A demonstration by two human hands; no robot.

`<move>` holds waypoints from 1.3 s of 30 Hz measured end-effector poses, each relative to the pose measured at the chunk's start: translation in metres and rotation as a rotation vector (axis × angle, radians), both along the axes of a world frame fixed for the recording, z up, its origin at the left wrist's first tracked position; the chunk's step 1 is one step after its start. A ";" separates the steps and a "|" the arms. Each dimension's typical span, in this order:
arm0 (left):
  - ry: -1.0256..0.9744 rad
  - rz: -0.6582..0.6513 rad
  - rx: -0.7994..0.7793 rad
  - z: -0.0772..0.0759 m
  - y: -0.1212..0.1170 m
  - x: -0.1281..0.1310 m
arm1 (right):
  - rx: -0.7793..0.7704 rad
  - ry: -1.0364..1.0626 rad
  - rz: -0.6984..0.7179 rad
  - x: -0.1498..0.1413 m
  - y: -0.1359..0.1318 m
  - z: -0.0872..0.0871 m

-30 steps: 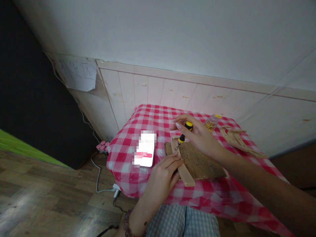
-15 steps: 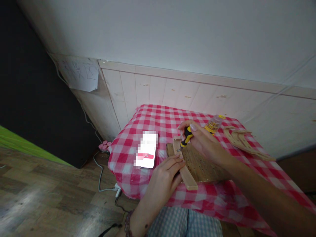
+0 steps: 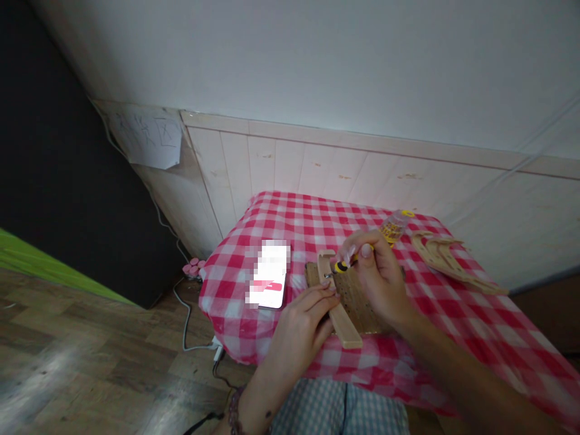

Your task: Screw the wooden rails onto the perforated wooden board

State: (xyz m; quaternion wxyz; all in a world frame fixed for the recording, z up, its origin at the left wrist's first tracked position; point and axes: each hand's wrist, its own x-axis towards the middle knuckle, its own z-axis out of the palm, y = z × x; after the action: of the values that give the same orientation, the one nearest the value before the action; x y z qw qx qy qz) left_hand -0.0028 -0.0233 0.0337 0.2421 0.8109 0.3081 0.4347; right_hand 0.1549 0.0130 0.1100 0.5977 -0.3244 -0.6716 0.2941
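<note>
My left hand (image 3: 310, 314) is closed over a pale wooden piece (image 3: 347, 329) with a hooked far end, pressing it against a brown wooden board (image 3: 362, 302) dotted with small holes. In my right hand (image 3: 380, 275) is a yellow and black screwdriver (image 3: 341, 266), its handle partly hidden by my fingers. The screwdriver lies at a low tilt, its tip at a small metal part on the wooden piece, just beyond my left fingertips. Whether that part is a screw is too small to tell.
A lit phone (image 3: 272, 275) lies left of the board. Behind my right hand is a clear container with a yellow cap (image 3: 394, 226). Several curved wooden pieces (image 3: 448, 260) lie at the right. Red and white checked cloth (image 3: 308, 211) covers the table, which meets the wall.
My right hand has rolled over and lowered around the screwdriver, whose handle now leans lower and to the right. My left hand and the wooden piece have stayed in place.
</note>
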 end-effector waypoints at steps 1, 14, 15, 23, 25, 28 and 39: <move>0.001 -0.001 -0.004 0.000 0.000 0.000 | -0.003 0.032 0.003 -0.003 0.002 0.000; 0.010 0.011 0.012 -0.002 0.000 0.000 | -0.246 0.027 0.264 0.009 0.025 0.004; 0.010 0.011 0.011 -0.001 0.000 0.000 | -0.250 0.008 0.264 0.010 0.024 0.002; 0.011 0.003 -0.005 -0.001 0.000 -0.001 | -0.199 0.185 0.203 -0.008 0.019 -0.004; 0.011 0.006 -0.011 -0.001 0.000 -0.001 | -0.182 0.207 0.177 -0.012 0.017 -0.006; 0.013 0.005 -0.013 -0.001 0.000 -0.001 | -0.191 0.245 0.156 -0.016 0.013 -0.007; 0.016 0.012 -0.004 -0.002 0.000 -0.001 | -0.189 0.167 0.238 -0.009 0.011 -0.007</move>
State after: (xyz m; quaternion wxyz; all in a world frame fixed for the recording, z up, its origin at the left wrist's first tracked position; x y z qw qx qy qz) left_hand -0.0035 -0.0232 0.0313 0.2385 0.8119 0.3158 0.4293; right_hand 0.1463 0.0237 0.1028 0.5794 -0.2717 -0.6226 0.4504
